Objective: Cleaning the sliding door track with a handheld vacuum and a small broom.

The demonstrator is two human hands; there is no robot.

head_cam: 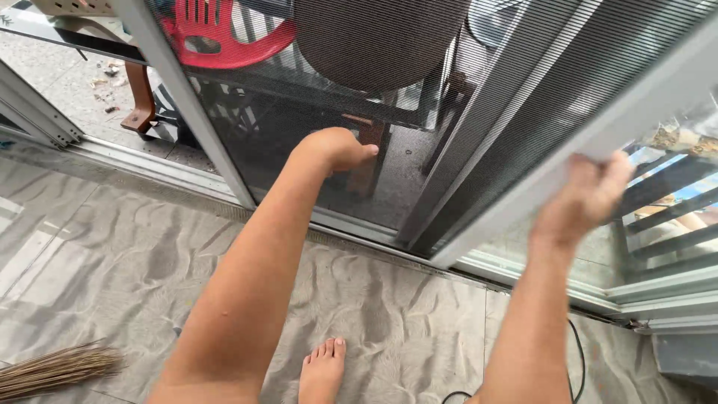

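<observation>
A tall screen door (314,142) with dark mesh and a pale metal frame stands in a floor track. My left hand (340,147) presses against the mesh near the middle, fingers curled. My right hand (587,196) grips the slanted pale frame edge (523,191) of the screen panel at the right. The picture is blurred around the right hand.
A metal door track (149,161) runs along the marbled grey tile floor (112,254). A straw broom (56,368) lies at the lower left. My bare foot (323,370) stands below. A black cable (577,366) curls at the lower right. A red plastic chair (224,34) stands outside behind the mesh.
</observation>
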